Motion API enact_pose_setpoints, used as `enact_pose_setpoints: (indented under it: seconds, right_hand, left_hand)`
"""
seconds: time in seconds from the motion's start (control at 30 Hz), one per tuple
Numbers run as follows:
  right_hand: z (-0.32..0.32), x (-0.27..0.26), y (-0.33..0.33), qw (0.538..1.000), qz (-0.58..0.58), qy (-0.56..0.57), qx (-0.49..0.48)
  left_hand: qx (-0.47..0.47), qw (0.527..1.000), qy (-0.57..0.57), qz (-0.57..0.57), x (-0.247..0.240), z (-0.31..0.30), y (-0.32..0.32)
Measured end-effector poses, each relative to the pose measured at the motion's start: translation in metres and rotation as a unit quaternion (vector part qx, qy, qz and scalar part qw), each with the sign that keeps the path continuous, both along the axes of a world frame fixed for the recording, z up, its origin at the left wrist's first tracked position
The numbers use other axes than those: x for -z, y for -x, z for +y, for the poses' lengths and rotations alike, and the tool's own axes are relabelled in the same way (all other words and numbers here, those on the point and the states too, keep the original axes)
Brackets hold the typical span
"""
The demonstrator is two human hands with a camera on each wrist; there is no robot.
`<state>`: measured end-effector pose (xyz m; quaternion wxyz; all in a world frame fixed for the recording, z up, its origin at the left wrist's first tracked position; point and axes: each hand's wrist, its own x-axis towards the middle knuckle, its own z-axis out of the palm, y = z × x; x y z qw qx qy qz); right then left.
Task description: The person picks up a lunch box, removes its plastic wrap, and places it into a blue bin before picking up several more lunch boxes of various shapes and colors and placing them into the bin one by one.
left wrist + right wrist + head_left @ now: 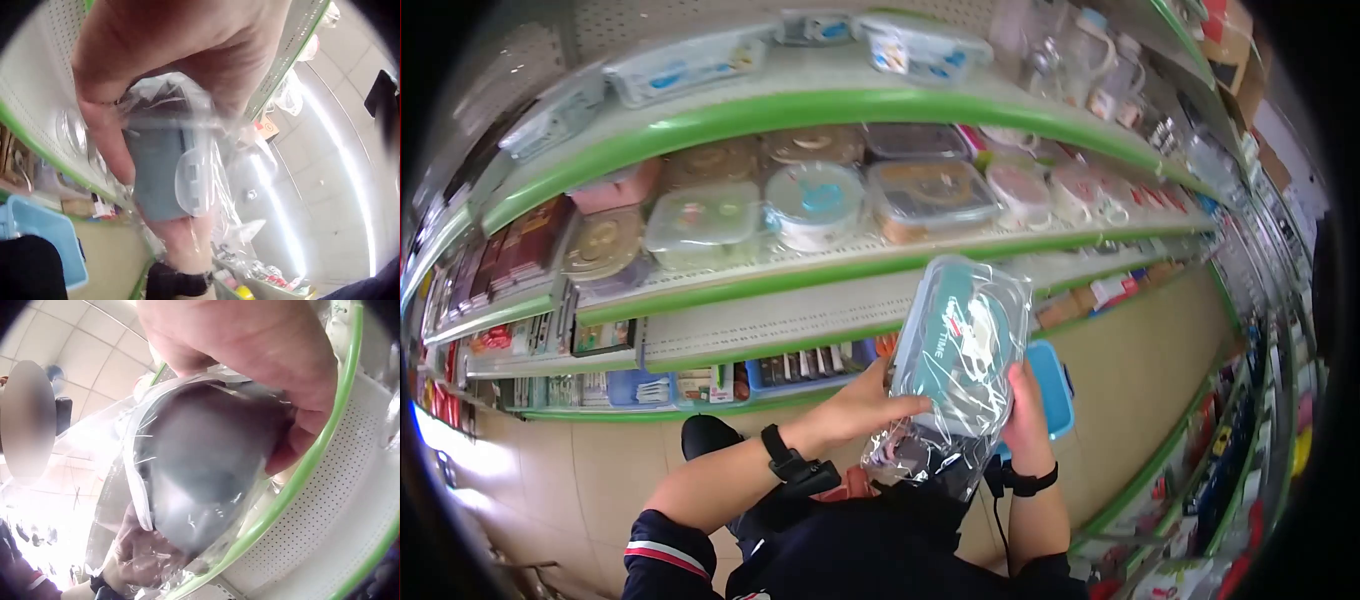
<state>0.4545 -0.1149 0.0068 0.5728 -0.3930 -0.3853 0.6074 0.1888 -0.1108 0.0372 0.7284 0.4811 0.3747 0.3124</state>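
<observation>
A teal-and-clear lunch box (945,345) with white lettering on its lid is wrapped in a clear plastic bag (945,450). It is tilted in front of the person's body, between both hands. The left hand (862,405) grips its lower left side, thumb across the front. On the opposite side, the right hand (1026,410) holds the lower right edge through the plastic. The left wrist view shows the box's grey-blue side and a clear clip (190,182). In the right wrist view the right fingers (290,447) curl round the wrapped box.
Green-edged shelves (800,270) ahead bear several food containers, including a round tub with a blue-patterned lid (813,200). Cups (1020,195) stand farther right. A blue basket (1052,390) is on the tiled floor (1140,370) behind the right hand. Another stocked shelf (1200,460) runs along the right.
</observation>
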Motion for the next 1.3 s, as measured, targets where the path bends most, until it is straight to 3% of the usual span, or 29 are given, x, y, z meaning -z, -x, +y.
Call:
enact_pose_setpoints:
  seconds: [0.07, 0.1, 0.37, 0.47, 0.6, 0.73, 0.77, 0.83, 0.9, 0.93, 1.0, 1.07, 1.13, 1.3]
  right_hand:
    - [-0.018, 0.004, -0.017, 1.0, -0.024, 0.005, 0.007]
    - [-0.026, 0.01, -0.028, 1.0, -0.017, 0.019, 0.014]
    - [-0.097, 0.049, -0.094, 0.985, -0.034, 0.162, 0.044]
    - [-0.109, 0.067, -0.114, 0.98, -0.007, 0.175, 0.097]
    - [-0.12, 0.115, -0.144, 0.956, 0.067, 0.207, 0.197]
    - [-0.124, 0.181, -0.193, 0.922, 0.059, 0.272, 0.269]
    - [-0.118, 0.199, -0.204, 0.91, 0.05, 0.265, 0.316]
    - [-0.11, 0.23, -0.233, 0.898, -0.043, 0.274, 0.341]
    - [-0.099, 0.257, -0.259, 0.876, -0.109, 0.296, 0.364]
    - [-0.09, 0.27, -0.269, 0.863, -0.129, 0.313, 0.375]
    - [-0.075, 0.302, -0.29, 0.846, -0.151, 0.341, 0.381]
    - [-0.061, 0.341, -0.309, 0.841, -0.156, 0.364, 0.369]
    - [-0.042, 0.372, -0.313, 0.823, -0.134, 0.401, 0.38]
    - [-0.012, 0.428, -0.287, 0.817, -0.025, 0.402, 0.412]
  left_hand:
    - [0.005, 0.998, 0.057, -0.018, 0.018, -0.007, -0.022]
    - [-0.006, 0.993, 0.085, -0.08, 0.023, -0.01, -0.035]
    - [0.067, 0.983, 0.153, -0.076, 0.075, -0.006, -0.121]
    - [0.101, 0.981, 0.164, -0.012, 0.094, -0.013, -0.155]
    - [0.197, 0.976, 0.057, 0.066, 0.109, -0.004, -0.193]
    - [0.145, 0.967, -0.125, 0.169, 0.146, 0.006, -0.204]
    - [0.166, 0.962, -0.025, 0.217, 0.132, 0.016, -0.196]
    - [0.086, 0.969, -0.01, 0.233, 0.108, 0.032, -0.176]
    - [0.007, 0.89, -0.306, 0.338, 0.11, 0.054, -0.135]
    - [-0.048, 0.88, -0.297, 0.368, 0.104, 0.066, -0.115]
    - [-0.149, 0.805, -0.438, 0.371, 0.09, 0.096, -0.072]
    - [-0.198, 0.673, -0.527, 0.479, 0.062, 0.123, -0.04]
    - [-0.218, 0.579, -0.577, 0.532, 0.049, 0.146, -0.017]
    - [-0.148, 0.446, -0.637, 0.611, 0.068, 0.163, 0.007]
